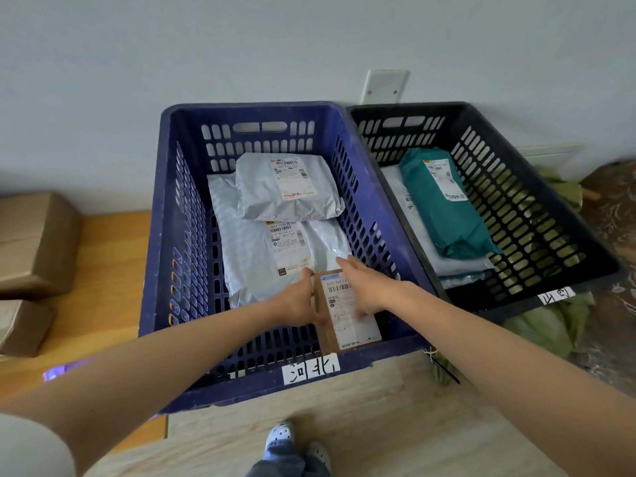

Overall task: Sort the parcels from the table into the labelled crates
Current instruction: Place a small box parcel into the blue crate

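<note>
A blue crate (pixel 165 235) with a handwritten label (pixel 311 370) on its front wall holds two grey poly-bag parcels, one at the back (pixel 275 194) lying on a larger one (pixel 261 256). At the crate's near right corner lies a small brown cardboard parcel (pixel 347 325) with a white shipping label. My left hand (pixel 303 301) grips its left edge. My right hand (pixel 361 287) rests on its top right, fingers spread. A black crate (pixel 568 242) to the right holds a teal parcel (pixel 444 208) on pale bags (pixel 457 266), and has its own label (pixel 555 297).
Brown cardboard boxes (pixel 34 242) sit on a wooden surface at the left. Green bags (pixel 543 328) lie under and behind the black crate. A white wall stands just behind both crates. My shoes (pixel 296 442) show on the pale floor below.
</note>
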Demonstrator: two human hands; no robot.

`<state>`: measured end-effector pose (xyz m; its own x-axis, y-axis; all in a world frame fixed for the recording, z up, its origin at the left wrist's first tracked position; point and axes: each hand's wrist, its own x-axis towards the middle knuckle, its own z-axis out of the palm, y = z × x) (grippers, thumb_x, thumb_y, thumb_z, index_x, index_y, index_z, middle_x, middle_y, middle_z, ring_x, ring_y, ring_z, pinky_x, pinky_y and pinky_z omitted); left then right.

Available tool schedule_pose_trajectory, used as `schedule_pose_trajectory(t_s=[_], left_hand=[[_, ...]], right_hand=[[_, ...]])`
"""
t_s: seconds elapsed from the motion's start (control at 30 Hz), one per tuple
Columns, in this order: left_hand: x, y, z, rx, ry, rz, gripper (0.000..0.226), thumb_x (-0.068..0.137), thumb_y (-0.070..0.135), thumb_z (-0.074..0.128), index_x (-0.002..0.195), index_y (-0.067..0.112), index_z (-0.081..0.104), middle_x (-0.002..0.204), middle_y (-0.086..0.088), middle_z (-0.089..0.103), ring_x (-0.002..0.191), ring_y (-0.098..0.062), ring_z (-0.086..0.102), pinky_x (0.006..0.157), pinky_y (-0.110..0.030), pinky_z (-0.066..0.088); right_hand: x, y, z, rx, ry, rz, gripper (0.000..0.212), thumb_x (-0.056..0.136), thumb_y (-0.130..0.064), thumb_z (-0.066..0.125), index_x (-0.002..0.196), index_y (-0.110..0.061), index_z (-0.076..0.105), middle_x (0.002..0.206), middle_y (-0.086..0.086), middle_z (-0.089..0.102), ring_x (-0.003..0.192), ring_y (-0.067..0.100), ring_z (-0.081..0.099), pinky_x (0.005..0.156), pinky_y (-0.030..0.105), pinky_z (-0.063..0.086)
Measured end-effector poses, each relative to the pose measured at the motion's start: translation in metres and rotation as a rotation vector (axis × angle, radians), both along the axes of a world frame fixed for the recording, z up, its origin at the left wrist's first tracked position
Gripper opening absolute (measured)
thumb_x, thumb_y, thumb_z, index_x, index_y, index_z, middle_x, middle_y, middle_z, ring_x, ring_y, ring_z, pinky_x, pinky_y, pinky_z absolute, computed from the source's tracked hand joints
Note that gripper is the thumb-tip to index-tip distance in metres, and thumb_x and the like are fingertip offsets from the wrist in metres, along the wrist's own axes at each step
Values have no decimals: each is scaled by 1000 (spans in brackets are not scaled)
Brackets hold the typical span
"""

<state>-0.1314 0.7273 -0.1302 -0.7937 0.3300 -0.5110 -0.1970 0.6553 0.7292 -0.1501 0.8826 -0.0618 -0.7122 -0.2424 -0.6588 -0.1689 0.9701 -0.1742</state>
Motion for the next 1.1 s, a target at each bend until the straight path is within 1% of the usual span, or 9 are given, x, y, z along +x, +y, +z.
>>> schedule_pose_trajectory(t_s=[0.07,0.13,0.37,0.5,0.63,0.7,0.9,1.0,1.1], left_hand=[[1,-1,-1,-12,7,-27,100,72,22,83,142,12,13,120,5,48,114,-13,48,86,-19,39],[2,0,-3,-24,8,-32,100,73,20,82,144,9,13,133,-3,50,124,-18,48,88,-18,39],[1,7,3,-70,0,-77,92,78,28,78,146,8,20,144,-6,45,132,-23,44,106,-33,41],[4,7,8,-152,-4,-157,84,80,25,77,144,10,25,149,-5,41,134,-23,42,108,-32,38],[5,4,18,-209,-17,-191,81,80,21,77,144,9,28,151,-5,37,137,-22,38,110,-32,34],[7,2,27,-234,-4,-173,84,80,23,77,145,8,27,150,-7,38,136,-22,39,111,-33,35],[23,-15,60,-220,25,17,74,85,19,73,144,8,30,147,-11,41,133,-24,43,106,-35,41],[35,-25,82,-197,111,179,64,87,15,69,142,10,36,141,-10,47,129,-21,47,96,-26,42],[47,-35,106,-183,209,320,57,89,13,67,139,14,41,135,-8,52,118,-21,54,88,-28,47]], right_hand=[[4,3,2,67,-2,168,124,69,-4,83,154,-19,-6,161,3,-14,149,25,4,118,43,21],[7,5,2,137,-8,252,126,67,-3,84,154,-20,-7,161,5,-16,149,26,1,118,45,23],[7,9,-3,282,87,459,103,83,3,68,154,-13,-5,159,17,-13,144,40,17,110,51,34],[7,10,-3,275,86,478,105,81,0,72,154,-12,-4,160,16,-12,143,40,20,110,49,35],[6,9,1,179,105,438,101,74,-8,80,151,-5,15,158,15,12,136,37,38,108,45,38],[5,11,2,108,131,395,101,72,-14,83,150,-7,20,154,12,22,135,35,38,107,44,39],[5,13,14,-208,149,230,96,78,-27,80,152,-13,21,156,4,26,140,22,32,111,33,31],[7,4,27,-409,159,169,86,83,-24,76,151,-15,25,155,4,30,137,21,37,106,31,36],[9,-12,37,-551,193,146,76,85,-22,72,149,-15,31,152,3,36,136,21,40,105,32,39]])
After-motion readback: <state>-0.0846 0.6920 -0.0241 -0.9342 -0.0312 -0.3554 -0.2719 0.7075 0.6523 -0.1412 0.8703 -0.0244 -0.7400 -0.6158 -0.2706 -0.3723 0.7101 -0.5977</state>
